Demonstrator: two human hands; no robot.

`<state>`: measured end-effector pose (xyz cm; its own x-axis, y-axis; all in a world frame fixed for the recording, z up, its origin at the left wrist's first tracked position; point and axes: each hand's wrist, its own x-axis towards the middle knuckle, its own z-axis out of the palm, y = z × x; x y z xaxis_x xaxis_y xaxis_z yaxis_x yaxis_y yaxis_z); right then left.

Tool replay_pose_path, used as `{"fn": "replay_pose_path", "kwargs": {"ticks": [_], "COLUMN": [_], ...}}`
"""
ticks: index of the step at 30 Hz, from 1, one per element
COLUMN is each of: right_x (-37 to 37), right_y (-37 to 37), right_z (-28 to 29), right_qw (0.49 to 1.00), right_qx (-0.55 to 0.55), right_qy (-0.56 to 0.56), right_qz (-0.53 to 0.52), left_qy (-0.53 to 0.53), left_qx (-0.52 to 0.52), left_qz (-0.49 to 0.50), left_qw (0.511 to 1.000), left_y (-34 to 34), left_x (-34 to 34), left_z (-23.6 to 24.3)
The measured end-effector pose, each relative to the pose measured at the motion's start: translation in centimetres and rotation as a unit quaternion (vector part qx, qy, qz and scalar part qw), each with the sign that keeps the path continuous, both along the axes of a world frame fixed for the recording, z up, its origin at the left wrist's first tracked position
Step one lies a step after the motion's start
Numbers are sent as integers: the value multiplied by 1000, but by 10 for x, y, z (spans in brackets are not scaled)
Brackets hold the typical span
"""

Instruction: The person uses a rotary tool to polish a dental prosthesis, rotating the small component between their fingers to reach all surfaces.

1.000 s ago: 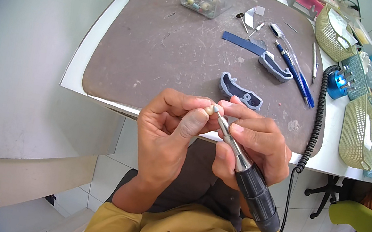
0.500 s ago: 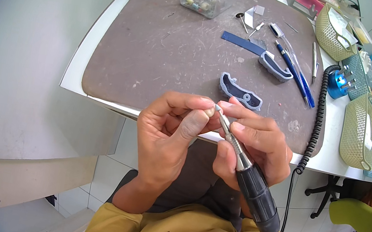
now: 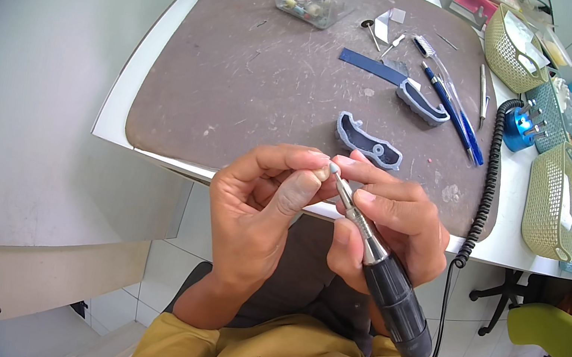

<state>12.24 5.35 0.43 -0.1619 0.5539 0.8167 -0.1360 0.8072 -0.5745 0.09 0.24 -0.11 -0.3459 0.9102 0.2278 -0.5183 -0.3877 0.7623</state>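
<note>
Head view: the left hand (image 3: 255, 204) is pinching a small cream piece (image 3: 322, 173) between thumb and forefinger, just left of the pale-blue tip (image 3: 334, 168) of the rotary handpiece (image 3: 388, 285). The right hand (image 3: 409, 222) is holding the handpiece in curled fingers; whether its tip is touching the piece is hard to tell.

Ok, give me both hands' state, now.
Left hand: closed, pinching a small cream-coloured piece between thumb and fingers.
Right hand: closed on a black-and-silver rotary handpiece.
</note>
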Motion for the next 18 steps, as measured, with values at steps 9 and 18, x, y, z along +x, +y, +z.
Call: {"fn": "replay_pose_path", "kwargs": {"ticks": [9,18], "right_x": [0,1], "right_y": [1,1], "right_z": [0,-2], "right_qw": [1000,1000], "right_qx": [7,-3], "right_qy": [-3,-3], "right_qz": [8,15], "left_qy": [3,-4], "left_qx": [0,-3], "left_qz": [7,4], "left_qw": [1000,1000], "left_y": [0,-1], "left_x": [0,-1], "left_z": [-1,-1]}}
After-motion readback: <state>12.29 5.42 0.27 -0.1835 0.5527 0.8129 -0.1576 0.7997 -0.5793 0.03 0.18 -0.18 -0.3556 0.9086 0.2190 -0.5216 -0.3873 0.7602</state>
